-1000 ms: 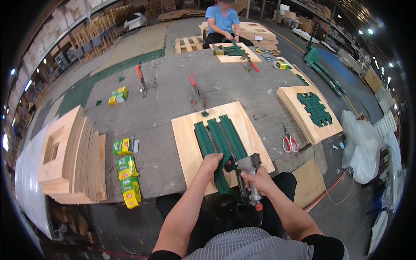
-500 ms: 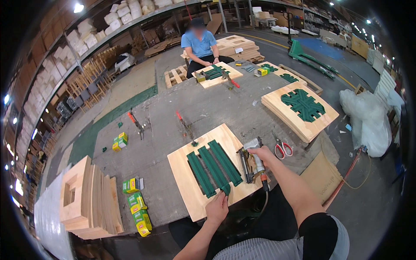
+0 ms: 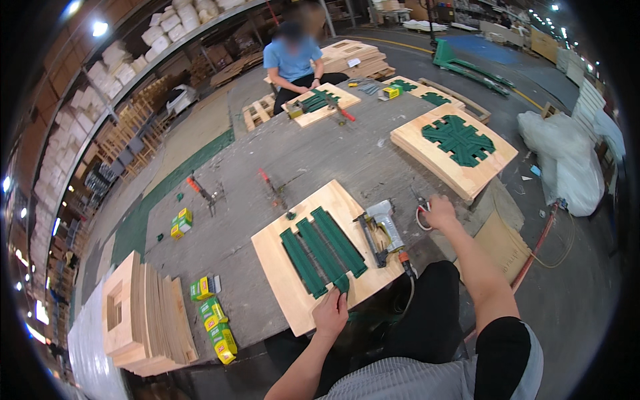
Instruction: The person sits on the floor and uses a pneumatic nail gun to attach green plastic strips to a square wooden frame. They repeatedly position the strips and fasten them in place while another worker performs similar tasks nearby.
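A square wooden panel [image 3: 272, 257] lies before me, with three green webbing straps [image 3: 308, 263] stretched side by side over its opening. At the near end of the rightmost strap, my left hand [image 3: 330, 313] pinches the strap's loose tail between thumb and fingers. My right hand [image 3: 440, 213] is closed round the handles of a pair of scissors [image 3: 421, 212] on the table to the right, blades pointing away. Between the two hands rests a pneumatic staple gun [image 3: 383, 232], on the panel's right edge, with an orange hose fitting [image 3: 404, 257].
Finished panels with woven green webbing [image 3: 460, 141] are stacked at the right. Wooden frames [image 3: 137, 313] and staple boxes [image 3: 217, 323] stand at the left. Red-handled tools [image 3: 201, 190] lie beyond my panel. A co-worker [image 3: 293, 60] sits across the table [image 3: 233, 233].
My right hand has let go of the staple gun, which now rests on the panel, and moved right onto the scissors. My left hand still pinches the strap tail.
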{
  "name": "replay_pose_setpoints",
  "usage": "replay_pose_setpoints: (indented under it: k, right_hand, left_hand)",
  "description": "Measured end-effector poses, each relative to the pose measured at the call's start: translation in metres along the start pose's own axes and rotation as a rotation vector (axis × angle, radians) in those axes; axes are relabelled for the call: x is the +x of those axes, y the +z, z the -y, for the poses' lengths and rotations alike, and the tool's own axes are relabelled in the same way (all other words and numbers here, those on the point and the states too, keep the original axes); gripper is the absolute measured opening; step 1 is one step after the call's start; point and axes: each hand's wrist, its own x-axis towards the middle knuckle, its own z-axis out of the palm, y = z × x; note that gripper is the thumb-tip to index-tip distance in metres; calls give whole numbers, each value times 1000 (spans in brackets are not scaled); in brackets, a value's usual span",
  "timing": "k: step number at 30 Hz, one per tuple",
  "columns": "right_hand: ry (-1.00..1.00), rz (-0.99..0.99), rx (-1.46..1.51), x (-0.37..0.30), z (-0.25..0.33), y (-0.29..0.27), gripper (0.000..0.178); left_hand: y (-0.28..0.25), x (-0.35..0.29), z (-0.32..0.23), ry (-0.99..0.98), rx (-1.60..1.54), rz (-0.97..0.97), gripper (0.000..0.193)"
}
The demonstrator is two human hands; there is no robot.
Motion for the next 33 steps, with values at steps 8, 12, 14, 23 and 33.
replay_pose_setpoints:
  k: [8, 12, 14, 23, 33]
  right_hand:
    - [-62, 193, -39, 22, -7, 3, 76]
    - [-151, 144, 63, 15, -25, -12, 75]
    - [-299, 214, 167, 0, 1, -22, 70]
    - [-967, 413, -253, -93, 71, -28, 49]
    - [-1262, 409, -350, -84, 94, 18, 47]
  left_hand:
    - [-7, 13, 23, -327, -130, 110, 27]
    - [-20, 50, 12, -902, -1112, 211, 28]
    - [-36, 56, 19, -927, -1170, 210, 28]
    - [-42, 88, 11, -961, -1135, 226, 29]
    - [-45, 83, 7, -950, -1135, 241, 30]
